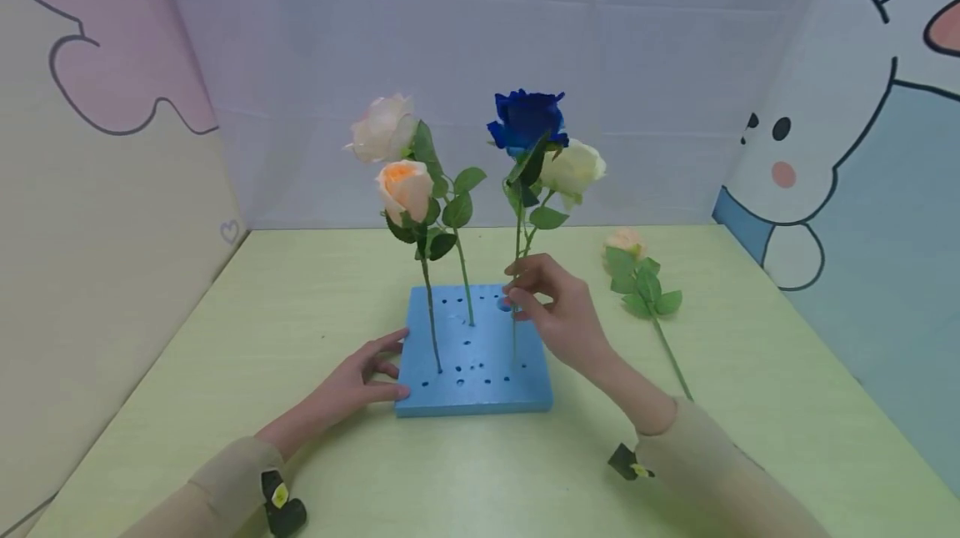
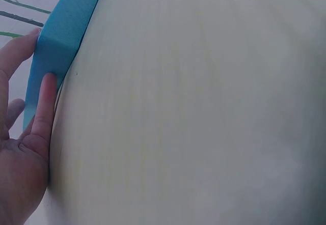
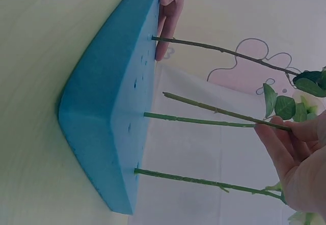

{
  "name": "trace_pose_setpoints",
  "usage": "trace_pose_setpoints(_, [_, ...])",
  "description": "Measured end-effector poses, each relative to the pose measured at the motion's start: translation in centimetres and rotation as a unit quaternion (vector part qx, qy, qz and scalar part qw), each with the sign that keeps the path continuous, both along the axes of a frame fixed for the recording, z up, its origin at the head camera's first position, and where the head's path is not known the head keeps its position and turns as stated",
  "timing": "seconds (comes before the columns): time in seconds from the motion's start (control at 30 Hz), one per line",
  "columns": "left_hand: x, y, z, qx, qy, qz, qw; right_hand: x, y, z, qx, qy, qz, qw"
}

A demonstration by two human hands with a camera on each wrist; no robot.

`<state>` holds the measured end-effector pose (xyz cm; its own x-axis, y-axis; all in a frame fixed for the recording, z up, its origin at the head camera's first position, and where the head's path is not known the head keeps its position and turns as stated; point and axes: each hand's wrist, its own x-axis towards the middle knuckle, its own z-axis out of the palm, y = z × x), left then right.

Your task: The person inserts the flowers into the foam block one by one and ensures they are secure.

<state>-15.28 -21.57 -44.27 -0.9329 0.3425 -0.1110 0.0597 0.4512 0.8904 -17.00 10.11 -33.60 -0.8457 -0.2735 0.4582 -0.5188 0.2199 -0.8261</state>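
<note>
The right hand (image 1: 566,313) pinches the stem of a blue rose (image 1: 527,117) between thumb and fingers. The rose stands nearly upright over the right side of a blue block (image 1: 487,350); in the right wrist view its lower end is apart from the block's holed top. The left hand (image 1: 367,371) touches the block's left edge, its fingers extended rather than curled round it.

Three more roses stand in the block: a peach rose (image 1: 406,190) toward the front left, a pale pink rose (image 1: 384,129) farther back, and a cream rose (image 1: 572,171) behind the blue one. Another peach-coloured rose (image 1: 647,284) lies right of the block, its bloom near the desk's (image 1: 480,471) back edge, its stem pointing toward the front.
</note>
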Motion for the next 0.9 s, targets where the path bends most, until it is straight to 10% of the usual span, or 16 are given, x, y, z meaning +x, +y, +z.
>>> trace_pose_setpoints(0.9, [-0.1,-0.1,-0.2,-0.002,0.008,-0.004,1.0,-0.4,-3.7,-2.2,-0.044,0.014,0.046,0.998])
